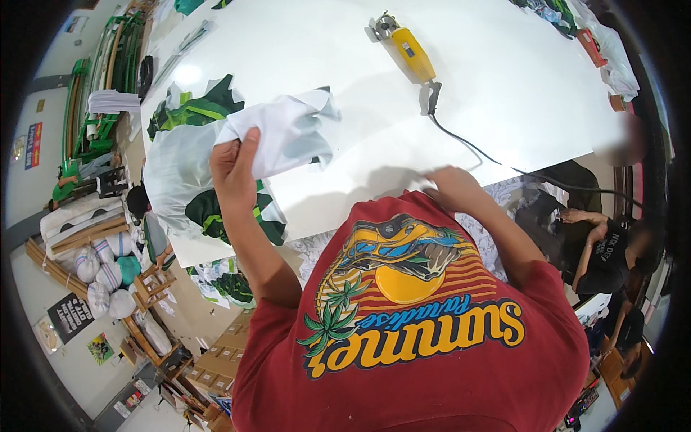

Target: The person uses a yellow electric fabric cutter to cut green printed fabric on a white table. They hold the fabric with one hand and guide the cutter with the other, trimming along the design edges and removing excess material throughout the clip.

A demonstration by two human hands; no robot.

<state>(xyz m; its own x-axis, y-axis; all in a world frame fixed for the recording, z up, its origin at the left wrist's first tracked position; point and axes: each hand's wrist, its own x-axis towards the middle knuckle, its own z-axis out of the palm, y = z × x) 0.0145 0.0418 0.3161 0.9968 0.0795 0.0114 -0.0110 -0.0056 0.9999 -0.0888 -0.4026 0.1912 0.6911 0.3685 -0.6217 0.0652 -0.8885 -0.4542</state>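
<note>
My left hand is clenched on a white cloth piece, lifted over the white bench and stretching rightward from it. My right hand rests flat at the bench's near edge, gripping nothing. A blue-and-red sign hangs far left; brown cartons stack below.

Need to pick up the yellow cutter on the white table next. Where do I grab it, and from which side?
Probably around the long yellow body of the cutter, from above. It lies flat and unobstructed on the white table. Stay off the metal blade head at the far end, and the black cord trailing from the near end.
</note>
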